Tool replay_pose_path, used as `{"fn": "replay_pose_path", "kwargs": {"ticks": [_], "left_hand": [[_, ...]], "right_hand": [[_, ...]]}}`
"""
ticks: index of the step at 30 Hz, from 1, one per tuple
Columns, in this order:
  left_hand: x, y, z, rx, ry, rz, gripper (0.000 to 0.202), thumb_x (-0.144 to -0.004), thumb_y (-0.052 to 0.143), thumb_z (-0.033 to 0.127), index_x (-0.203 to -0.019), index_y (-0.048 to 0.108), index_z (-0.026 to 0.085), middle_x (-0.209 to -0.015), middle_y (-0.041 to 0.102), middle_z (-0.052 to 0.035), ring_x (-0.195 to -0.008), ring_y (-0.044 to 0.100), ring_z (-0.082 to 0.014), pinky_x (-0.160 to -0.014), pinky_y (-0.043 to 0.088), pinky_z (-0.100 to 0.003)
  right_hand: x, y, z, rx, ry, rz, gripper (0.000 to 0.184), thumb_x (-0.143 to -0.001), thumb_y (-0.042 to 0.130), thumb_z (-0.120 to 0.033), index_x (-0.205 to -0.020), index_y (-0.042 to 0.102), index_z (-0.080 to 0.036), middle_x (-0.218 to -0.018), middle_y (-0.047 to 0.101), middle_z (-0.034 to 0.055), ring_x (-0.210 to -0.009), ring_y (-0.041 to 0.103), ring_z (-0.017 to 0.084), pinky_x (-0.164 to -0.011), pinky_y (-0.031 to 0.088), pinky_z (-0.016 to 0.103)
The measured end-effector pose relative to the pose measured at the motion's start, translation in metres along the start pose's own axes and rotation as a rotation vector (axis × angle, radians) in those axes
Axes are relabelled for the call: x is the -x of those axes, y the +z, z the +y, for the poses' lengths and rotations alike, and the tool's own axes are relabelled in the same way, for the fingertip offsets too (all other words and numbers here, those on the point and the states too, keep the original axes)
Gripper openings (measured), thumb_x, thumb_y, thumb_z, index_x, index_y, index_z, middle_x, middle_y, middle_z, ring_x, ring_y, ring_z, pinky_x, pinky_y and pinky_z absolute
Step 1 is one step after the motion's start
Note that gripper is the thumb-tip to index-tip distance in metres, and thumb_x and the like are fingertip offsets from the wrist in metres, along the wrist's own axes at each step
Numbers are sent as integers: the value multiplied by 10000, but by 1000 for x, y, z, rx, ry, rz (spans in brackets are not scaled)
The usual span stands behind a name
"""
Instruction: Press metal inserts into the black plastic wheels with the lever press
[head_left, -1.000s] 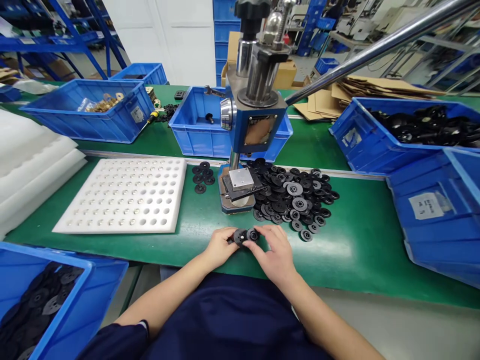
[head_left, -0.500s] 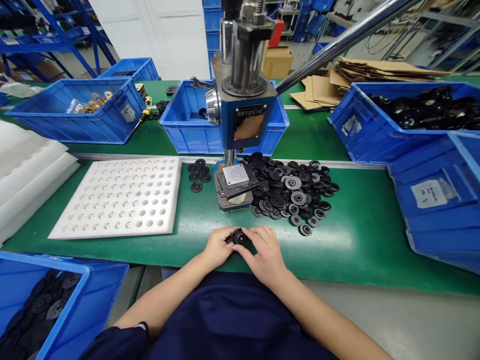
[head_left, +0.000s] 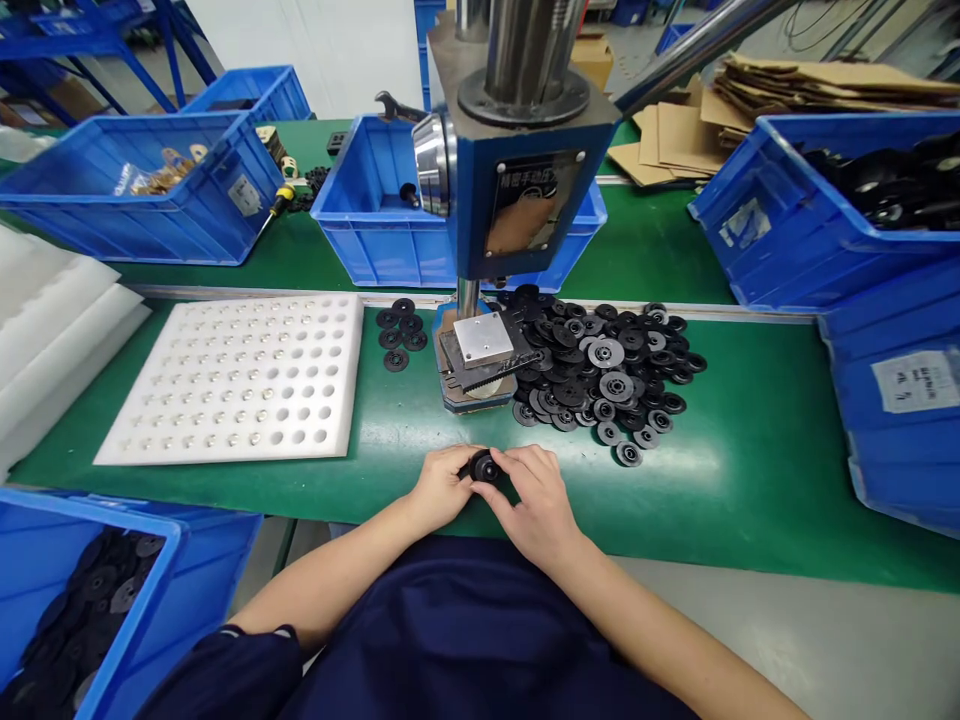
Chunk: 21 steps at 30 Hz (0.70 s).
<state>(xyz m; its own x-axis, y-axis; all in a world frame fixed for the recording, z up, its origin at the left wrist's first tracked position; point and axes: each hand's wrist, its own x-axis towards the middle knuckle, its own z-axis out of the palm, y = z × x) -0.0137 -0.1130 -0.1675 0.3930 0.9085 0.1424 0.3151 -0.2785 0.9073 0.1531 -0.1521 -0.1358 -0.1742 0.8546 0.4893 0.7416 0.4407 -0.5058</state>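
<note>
Left fingers (head_left: 455,459) and right fingers (head_left: 525,463) pinching a black part (head_left: 486,468), foreground blue bin (head_left: 196,575) holding black discs (head_left: 97,588)

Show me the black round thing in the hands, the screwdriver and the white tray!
Black round thing (head_left: 487,467): head view, middle of its face.
Screwdriver (head_left: 284,193): head view, yellow part of the handle.
White tray (head_left: 339,400): head view, bare top near its right edge.

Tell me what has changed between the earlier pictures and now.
The right hand has moved its small black wheel leftward, over the black part in the left hand; apart at first, they now overlap. Neither was let go. The white foam tray, press and disc pile stayed put.
</note>
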Motion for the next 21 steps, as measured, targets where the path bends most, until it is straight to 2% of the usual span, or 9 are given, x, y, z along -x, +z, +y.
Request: {"fn": "replay_pose_path", "kwargs": {"ticks": [3,8,11,15,19,21], "left_hand": [[0,0,-1,-7,0,1,312,-754,605,38,-994,740,184,-982,772,-78,-904,725,-219,-864,577,-368],[0,0,-1,-3,-19,9,267,-771,637,91,-999,737,189,-979,770,-75,-894,720,-222,-847,570,-355],[-1,-2,1,-5,-25,21,130,-797,672,197,-907,737,170,-858,760,-67,-786,704,-213,-758,562,-326],[-3,-3,4,4,-71,-5,130,-804,679,281,-812,708,154,-723,703,-37,-672,636,-176,-683,519,-297],[-1,-3,2,202,-202,-6,223,-759,749,330,-845,656,146,-722,671,-21,-666,599,-146,-664,501,-268],[1,-12,2,309,-267,-9,312,-731,789,330,-919,617,151,-751,670,-17,-672,598,-131,-660,496,-251]], "right_hand": [[0,1,0,-5,17,-11,300,-923,609,-379,-1135,652,-172,-900,654,83,-857,580,197,-762,438,356],[0,4,1,-6,15,57,294,-919,615,-380,-1121,651,-170,-891,653,72,-841,570,187,-771,429,356],[-1,6,3,-4,12,34,312,-921,612,-406,-1108,652,-159,-898,657,77,-858,572,195,-774,431,356],[-7,3,2,-12,35,16,333,-918,600,-456,-1073,670,-169,-883,654,79,-856,581,201,-755,441,353],[-11,-11,8,-111,51,41,396,-916,587,-468,-1188,642,-185,-908,653,80,-859,589,202,-758,494,357],[-8,-17,20,-166,99,75,408,-945,531,-457,-1241,615,-189,-880,654,70,-798,596,189,-718,514,339]]}}
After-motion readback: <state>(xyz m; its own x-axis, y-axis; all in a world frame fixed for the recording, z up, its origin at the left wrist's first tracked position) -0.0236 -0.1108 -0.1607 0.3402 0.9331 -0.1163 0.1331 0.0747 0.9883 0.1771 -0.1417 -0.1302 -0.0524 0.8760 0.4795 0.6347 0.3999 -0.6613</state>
